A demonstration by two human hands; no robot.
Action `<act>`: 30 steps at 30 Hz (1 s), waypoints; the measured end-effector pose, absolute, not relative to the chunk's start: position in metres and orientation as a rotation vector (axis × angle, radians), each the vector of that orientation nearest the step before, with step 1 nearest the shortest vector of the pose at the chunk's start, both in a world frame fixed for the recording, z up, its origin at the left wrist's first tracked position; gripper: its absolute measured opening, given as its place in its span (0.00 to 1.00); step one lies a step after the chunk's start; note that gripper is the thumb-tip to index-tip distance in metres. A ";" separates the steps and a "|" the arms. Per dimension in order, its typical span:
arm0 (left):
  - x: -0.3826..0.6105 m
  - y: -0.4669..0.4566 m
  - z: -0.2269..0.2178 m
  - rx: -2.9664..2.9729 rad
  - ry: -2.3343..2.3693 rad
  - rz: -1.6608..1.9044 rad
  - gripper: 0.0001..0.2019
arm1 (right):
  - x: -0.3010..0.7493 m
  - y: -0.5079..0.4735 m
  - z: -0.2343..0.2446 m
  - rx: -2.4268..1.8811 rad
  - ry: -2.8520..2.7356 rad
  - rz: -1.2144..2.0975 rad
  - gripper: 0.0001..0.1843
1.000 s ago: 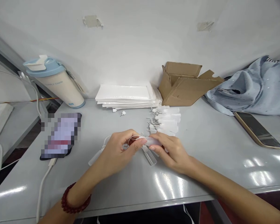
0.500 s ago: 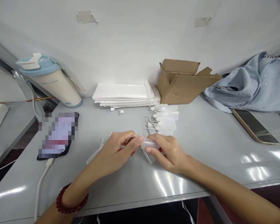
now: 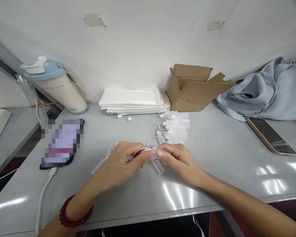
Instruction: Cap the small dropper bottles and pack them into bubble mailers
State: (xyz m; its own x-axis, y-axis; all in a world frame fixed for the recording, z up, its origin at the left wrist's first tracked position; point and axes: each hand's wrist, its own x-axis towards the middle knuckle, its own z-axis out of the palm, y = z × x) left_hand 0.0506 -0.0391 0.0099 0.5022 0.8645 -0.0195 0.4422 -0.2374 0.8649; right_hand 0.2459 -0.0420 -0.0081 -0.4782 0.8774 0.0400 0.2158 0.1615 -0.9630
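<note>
Both my hands meet over the middle of the grey table. My left hand pinches one end of a small clear plastic bottle, and my right hand grips its other end; the fingers of both are closed. A second clear bottle lies on the table just under my fingers. Behind my hands lies a row of several small bottles with needle tips. Another clear piece rests left of my left hand.
A stack of white bags and an open cardboard box stand at the back. A blue-lidded cup is back left, a charging phone left, another phone and blue cloth right.
My hands have stayed together on the bottle, fingers shifting slightly closer. The view has wobbled a little; nothing else has moved.
</note>
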 end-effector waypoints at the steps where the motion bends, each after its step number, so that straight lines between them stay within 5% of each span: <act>1: 0.051 -0.039 0.010 1.913 1.088 0.610 0.21 | 0.246 -0.041 -0.008 -1.036 -1.781 1.402 0.19; 10: 0.056 -0.036 0.005 2.122 1.122 0.693 0.14 | 0.247 -0.033 -0.011 -1.055 -1.566 1.696 0.22; 20: 0.050 -0.037 0.010 1.783 1.228 0.734 0.12 | 0.245 -0.039 -0.007 -1.098 -1.728 1.305 0.18; 30: 0.052 -0.038 0.006 1.748 1.164 0.675 0.12 | 0.248 -0.036 -0.015 -0.969 -1.341 1.920 0.27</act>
